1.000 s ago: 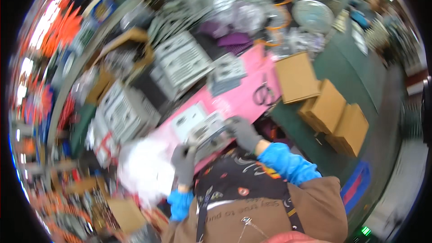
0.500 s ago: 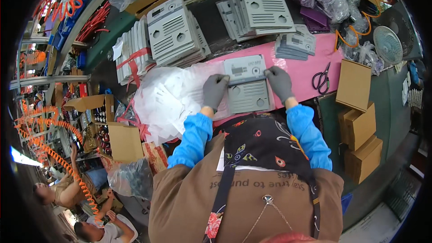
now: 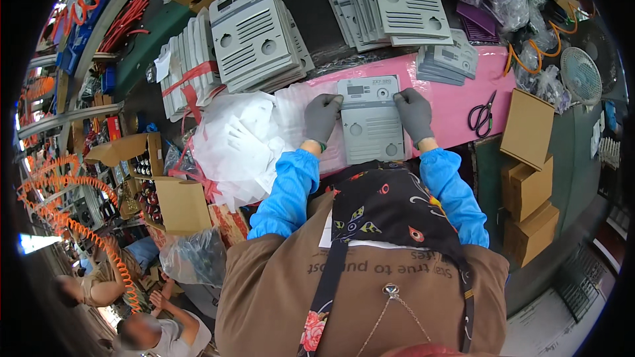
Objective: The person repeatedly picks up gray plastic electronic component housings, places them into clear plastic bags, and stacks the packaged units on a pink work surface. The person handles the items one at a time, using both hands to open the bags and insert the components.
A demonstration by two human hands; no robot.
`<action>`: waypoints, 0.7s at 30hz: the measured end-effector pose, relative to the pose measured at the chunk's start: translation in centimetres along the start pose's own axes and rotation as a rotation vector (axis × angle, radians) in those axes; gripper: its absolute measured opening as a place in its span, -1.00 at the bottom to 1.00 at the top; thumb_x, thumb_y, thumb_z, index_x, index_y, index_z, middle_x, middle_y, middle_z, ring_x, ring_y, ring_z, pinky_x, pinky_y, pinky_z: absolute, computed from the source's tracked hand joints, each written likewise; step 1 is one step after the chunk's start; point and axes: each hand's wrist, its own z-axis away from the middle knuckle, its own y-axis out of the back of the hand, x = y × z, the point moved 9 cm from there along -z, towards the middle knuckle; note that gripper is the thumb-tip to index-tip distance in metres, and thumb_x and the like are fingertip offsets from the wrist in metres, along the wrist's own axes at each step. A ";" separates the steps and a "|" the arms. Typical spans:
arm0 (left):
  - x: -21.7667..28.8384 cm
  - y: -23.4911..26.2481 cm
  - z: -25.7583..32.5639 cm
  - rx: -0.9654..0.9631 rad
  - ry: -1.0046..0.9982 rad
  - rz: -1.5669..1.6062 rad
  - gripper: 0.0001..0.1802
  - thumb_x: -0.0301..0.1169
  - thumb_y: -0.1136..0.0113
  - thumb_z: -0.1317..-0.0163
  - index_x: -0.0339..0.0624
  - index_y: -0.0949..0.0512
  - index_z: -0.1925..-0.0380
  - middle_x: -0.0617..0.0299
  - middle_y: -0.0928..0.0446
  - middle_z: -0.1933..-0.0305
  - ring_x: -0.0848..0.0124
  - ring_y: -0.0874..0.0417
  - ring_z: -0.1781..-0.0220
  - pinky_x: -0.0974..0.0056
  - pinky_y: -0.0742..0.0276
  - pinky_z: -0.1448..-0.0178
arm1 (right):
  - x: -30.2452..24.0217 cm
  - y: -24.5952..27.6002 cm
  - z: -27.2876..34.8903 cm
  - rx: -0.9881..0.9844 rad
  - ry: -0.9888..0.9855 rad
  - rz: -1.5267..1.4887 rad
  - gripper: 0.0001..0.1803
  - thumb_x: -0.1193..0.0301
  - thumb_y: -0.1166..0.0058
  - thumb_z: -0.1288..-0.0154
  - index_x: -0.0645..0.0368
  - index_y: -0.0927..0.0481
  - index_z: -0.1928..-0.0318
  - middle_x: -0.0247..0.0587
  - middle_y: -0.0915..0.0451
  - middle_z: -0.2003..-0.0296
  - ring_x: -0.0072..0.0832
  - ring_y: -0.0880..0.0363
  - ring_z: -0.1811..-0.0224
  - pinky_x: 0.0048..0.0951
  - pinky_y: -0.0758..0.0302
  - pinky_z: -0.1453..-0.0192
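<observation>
A grey front panel [image 3: 372,133] with rows of slots and two round holes lies on the pink sheet in front of me. Over its upper part is a grey printed faceplate label [image 3: 368,94] with a dark display window. My left hand [image 3: 322,119], in a grey glove, pinches the label's left edge between thumb and fingers. On the opposite side my gloved right hand [image 3: 415,116] grips its right edge, fingers closed. Whether the label touches the panel all along cannot be made out. Crumpled white film [image 3: 241,142] lies to the left of my left hand.
Stacked panels [image 3: 248,43] and more panels [image 3: 407,3] stand at the back. Small grey plates [image 3: 450,59], black scissors [image 3: 481,116] and cardboard boxes [image 3: 529,188] are on the right. A fan [image 3: 581,76] stands far right. Two people [image 3: 159,334] sit at lower left.
The label has tipped down flatter and lined up with the panel's upper end. Both hands have stayed on its edges. The whole view has shifted slightly.
</observation>
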 end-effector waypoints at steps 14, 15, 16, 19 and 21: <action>0.7 -0.2 0.5 0.057 -0.033 0.030 -0.73 -0.32 -0.32 -0.26 -0.36 -0.67 0.24 0.21 -0.65 0.36 0.50 -0.61 0.41 0.40 -0.57 0.30 | 0.2 0.0 -0.1 0.039 0.004 -0.100 -0.75 0.24 -0.13 -0.28 0.19 -0.61 0.31 0.00 -0.64 0.36 -0.05 -0.62 0.28 -0.13 -0.49 0.19; 0.7 -0.2 0.4 0.059 -0.031 0.021 -0.73 -0.32 -0.32 -0.26 -0.36 -0.67 0.25 0.21 -0.65 0.36 0.50 -0.61 0.41 0.40 -0.57 0.30 | 0.2 -0.1 -0.2 0.040 0.001 -0.097 -0.75 0.24 -0.13 -0.28 0.19 -0.61 0.32 0.00 -0.63 0.36 -0.05 -0.62 0.28 -0.13 -0.49 0.20; 0.7 -0.2 0.4 0.062 -0.025 0.025 -0.73 -0.32 -0.32 -0.26 -0.36 -0.66 0.25 0.21 -0.65 0.36 0.50 -0.61 0.40 0.40 -0.57 0.30 | 0.2 -0.1 -0.2 0.041 0.003 -0.096 -0.75 0.24 -0.13 -0.28 0.19 -0.61 0.32 0.00 -0.63 0.37 -0.05 -0.62 0.28 -0.13 -0.49 0.20; 0.5 -0.2 0.3 0.070 -0.010 0.032 -0.74 -0.33 -0.32 -0.25 -0.36 -0.66 0.26 0.22 -0.65 0.36 0.51 -0.61 0.39 0.40 -0.58 0.29 | 0.3 -0.1 -0.2 0.047 0.015 -0.091 -0.75 0.24 -0.14 -0.28 0.19 -0.61 0.32 -0.01 -0.63 0.38 -0.06 -0.62 0.29 -0.13 -0.48 0.21; 0.4 -0.2 0.4 0.072 -0.005 0.034 -0.74 -0.33 -0.32 -0.25 -0.36 -0.66 0.26 0.22 -0.65 0.36 0.51 -0.61 0.39 0.39 -0.58 0.28 | 0.2 -0.1 -0.3 0.054 0.030 -0.079 -0.75 0.24 -0.14 -0.28 0.19 -0.61 0.32 -0.01 -0.63 0.38 -0.06 -0.62 0.30 -0.12 -0.48 0.21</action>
